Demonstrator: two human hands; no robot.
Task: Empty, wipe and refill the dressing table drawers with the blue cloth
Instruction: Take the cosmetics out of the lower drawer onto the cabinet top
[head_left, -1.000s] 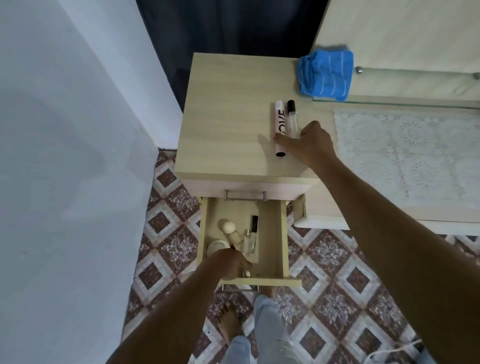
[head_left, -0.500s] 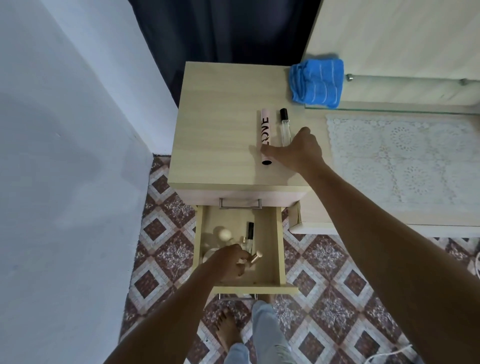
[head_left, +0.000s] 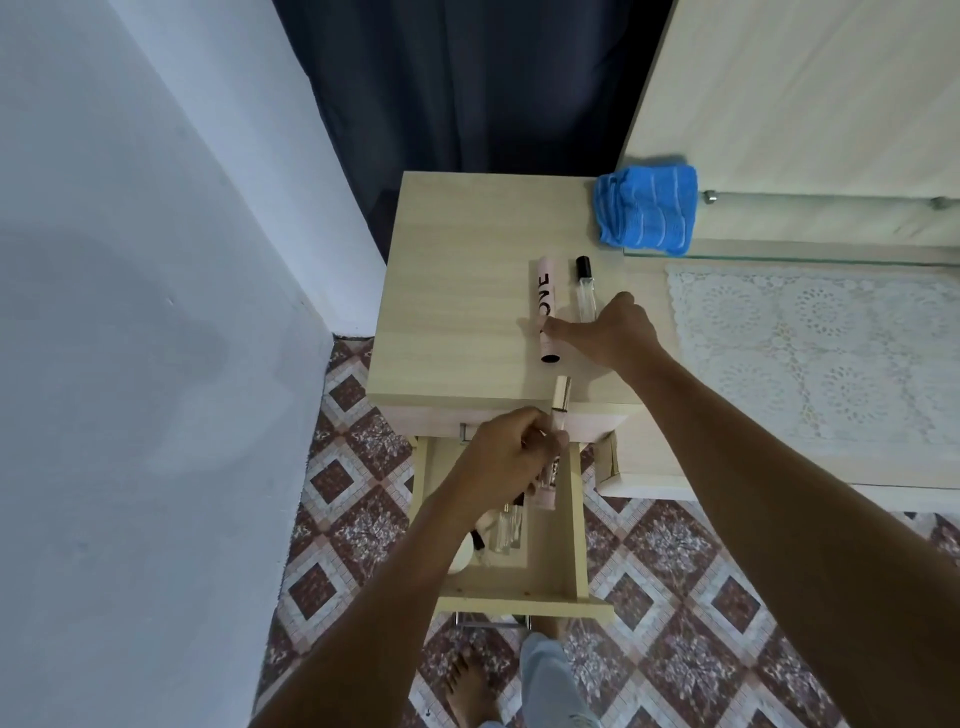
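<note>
Probably light, rigid and slippery, the slim tube (head_left: 561, 400) is gripped mid-body by the left hand (head_left: 506, 452). Right hand (head_left: 615, 332) seemingly pinches the lettered tube (head_left: 544, 291).

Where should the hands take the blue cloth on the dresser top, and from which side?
Likely the bunched folds at the near-left of the blue cloth, pinched from above, coming in from the front. It lies crumpled at the back of the dressing table top, at the foot of the rear panel, with its right part over the glass shelf, so front and left look free.
</note>
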